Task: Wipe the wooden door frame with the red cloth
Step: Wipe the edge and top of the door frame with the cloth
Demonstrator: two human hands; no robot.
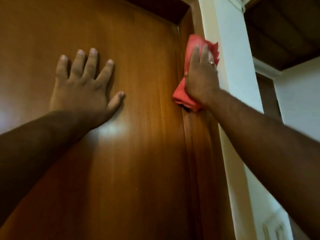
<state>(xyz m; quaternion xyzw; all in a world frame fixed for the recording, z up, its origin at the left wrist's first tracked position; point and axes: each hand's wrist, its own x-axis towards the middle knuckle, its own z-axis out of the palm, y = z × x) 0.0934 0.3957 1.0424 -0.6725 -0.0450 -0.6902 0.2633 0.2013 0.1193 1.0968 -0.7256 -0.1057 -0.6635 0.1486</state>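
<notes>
On the far left my left hand (81, 84) lies flat on the door (142, 118), fingers spread wide and holding nothing; I judge it is only bracing me. Moving right, the door's edge meets the wooden door frame (195, 144), a narrow upright strip running from the top corner down out of view, with the white wall (232, 75) just beyond it. My right hand (200, 78) is on that strip, palm toward the wood, fingers nearly straight and pointing up, pressing the red cloth (187, 90) against it. The cloth is bunched under the palm, with folds showing above the fingertips and below the heel of the hand. The frame's long axis is vertical, in line with my fingers, so I judge the next stroke should run straight up or down, and the right hand is the one placed for it.
</notes>
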